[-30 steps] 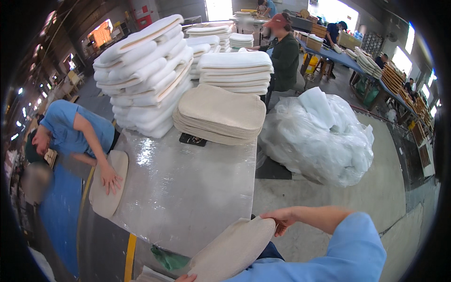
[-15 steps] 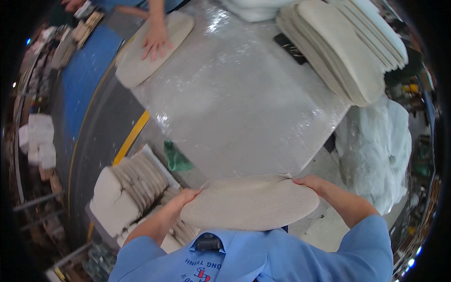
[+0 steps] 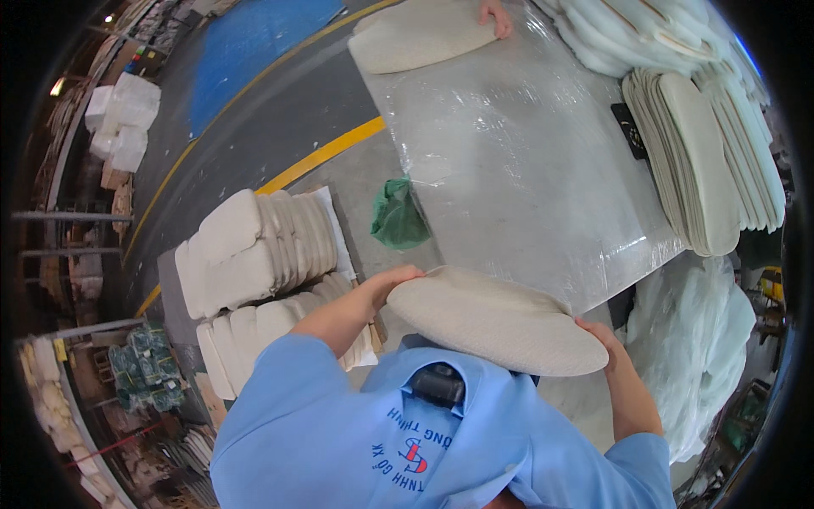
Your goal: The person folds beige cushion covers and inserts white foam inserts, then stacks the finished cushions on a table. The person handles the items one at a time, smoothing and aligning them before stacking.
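Observation:
A beige, oval fabric cushion (image 3: pixel 500 327) is held up in front of my body, at the near edge of a table wrapped in clear plastic (image 3: pixel 526 178). My left hand (image 3: pixel 394 282) is closed on its left end. On its right end my right hand (image 3: pixel 599 333) grips the edge; the fingers are partly hidden behind the cushion. Its upper edge looks folded or creased near the right hand. Across the table, another person's hand (image 3: pixel 495 19) rests at a similar flat beige cushion (image 3: pixel 411 38). A stack of such cushions (image 3: pixel 678 161) stands at the table's right side.
Beige cushions in piles (image 3: pixel 246 250) sit low on my left, with a green plastic bag (image 3: pixel 400 216) beside the table. White padding (image 3: pixel 627 30) lies at the far right. Below the table's right edge is a bundle of clear plastic (image 3: pixel 687 348). Shelving lines the left.
The view has swung left and my body has turned with it. The held cushion now slants, its left end higher. Only the fingers of the other person's hand remain in view.

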Available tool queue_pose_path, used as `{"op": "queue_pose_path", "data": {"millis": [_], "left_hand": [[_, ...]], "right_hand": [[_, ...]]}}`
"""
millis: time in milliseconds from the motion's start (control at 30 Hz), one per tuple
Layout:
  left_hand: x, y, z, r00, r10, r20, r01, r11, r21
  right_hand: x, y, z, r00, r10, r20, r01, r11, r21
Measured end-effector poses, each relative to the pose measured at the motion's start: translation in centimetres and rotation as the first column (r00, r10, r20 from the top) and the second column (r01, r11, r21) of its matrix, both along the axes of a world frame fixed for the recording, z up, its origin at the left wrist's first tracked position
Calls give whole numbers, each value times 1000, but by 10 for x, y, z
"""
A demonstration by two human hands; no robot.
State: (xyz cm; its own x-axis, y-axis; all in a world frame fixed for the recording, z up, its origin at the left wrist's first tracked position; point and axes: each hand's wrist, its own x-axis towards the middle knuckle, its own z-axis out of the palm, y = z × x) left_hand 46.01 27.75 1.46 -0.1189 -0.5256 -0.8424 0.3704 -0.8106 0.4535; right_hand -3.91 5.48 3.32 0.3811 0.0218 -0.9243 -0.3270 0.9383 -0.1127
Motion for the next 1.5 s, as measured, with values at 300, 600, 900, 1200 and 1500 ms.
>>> {"op": "queue_pose_path", "data": {"millis": [300, 600, 900, 1200, 1500], "left_hand": [[-20, -36, 82, 954, 1, 300, -65, 977, 205], [-30, -21, 151, 931, -360, -52, 359, 887, 290], [-47, 1, 66, 876, -390, 283, 253, 872, 419], [-43, -30, 64, 897, -316, 309, 114, 841, 528], [-32, -19, 27, 992, -21, 122, -25, 932, 363]], "right_hand": [[-24, 29, 21, 994, -66, 84, 76, 990, -119], [-2, 25, 111, 888, 384, -253, -415, 906, -82], [12, 50, 69, 890, 198, -411, -297, 936, -190], [25, 23, 45, 835, 260, -486, -390, 901, -188], [31, 11, 16, 857, 309, -413, -410, 894, -181]]}}
